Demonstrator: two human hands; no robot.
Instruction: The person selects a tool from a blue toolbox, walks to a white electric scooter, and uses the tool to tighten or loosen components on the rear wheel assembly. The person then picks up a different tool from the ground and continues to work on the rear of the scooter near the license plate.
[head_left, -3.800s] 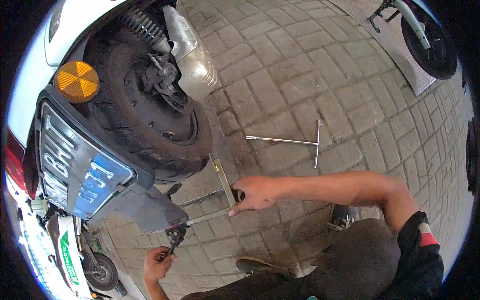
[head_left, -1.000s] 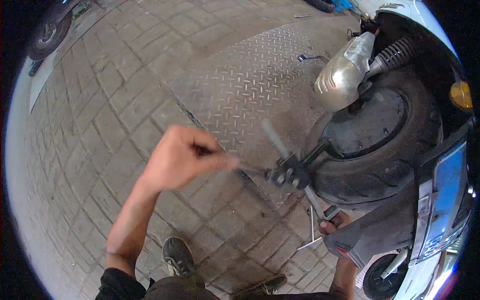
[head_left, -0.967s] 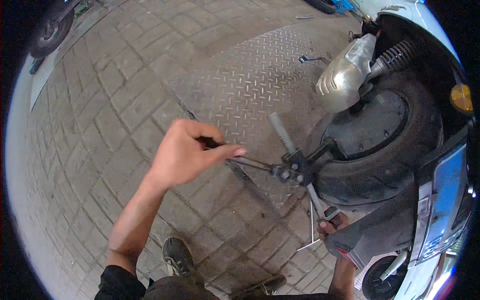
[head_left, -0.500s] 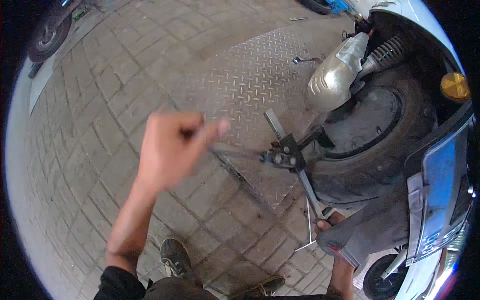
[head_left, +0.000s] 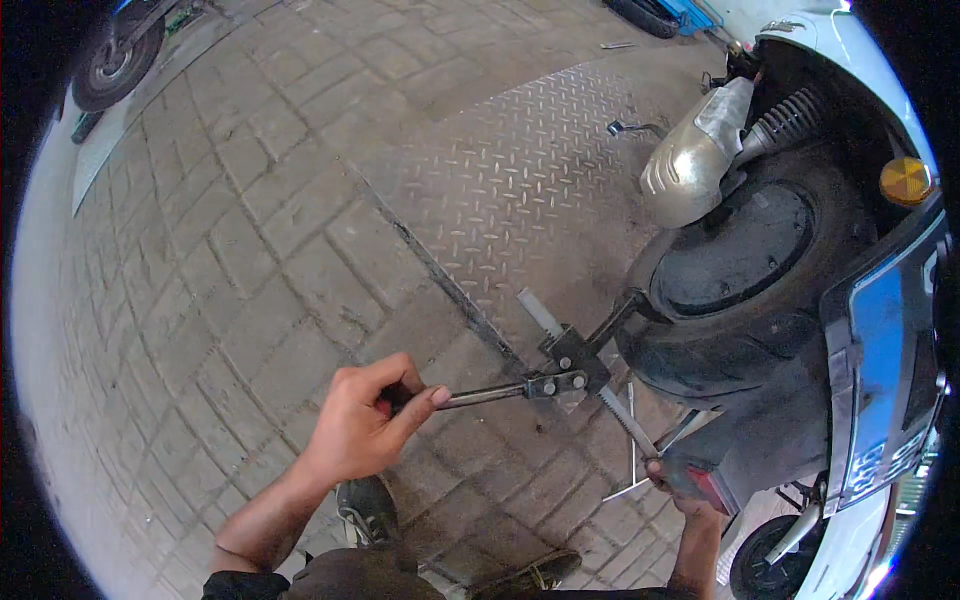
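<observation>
My left hand (head_left: pixel 365 425) is closed around the end of a metal lever (head_left: pixel 485 394). The lever joins a black block (head_left: pixel 577 362) that rides on a toothed steel bar (head_left: pixel 624 418). From this block a black arm (head_left: pixel 622 312) reaches to the side of a scooter's tire (head_left: pixel 665 350). My right hand (head_left: pixel 688 498) is at the bar's lower end, beside the dark rear mudguard (head_left: pixel 765 450). Its fingers are wrapped there, partly hidden by the mudguard and its red reflector (head_left: pixel 708 488).
A silver exhaust (head_left: pixel 690 165) and a black coil spring (head_left: pixel 788 122) sit beyond the wheel. A treaded metal plate (head_left: pixel 520 170) lies on the brick paving. On the ground near the tire is a T-shaped metal rod (head_left: pixel 632 455). Another wheel (head_left: pixel 118 62) stands at the far left.
My left hand, blurred before, has come down and toward me with the lever. The toothed bar and block have shifted slightly nearer. My right hand stays by the bar's lower end.
</observation>
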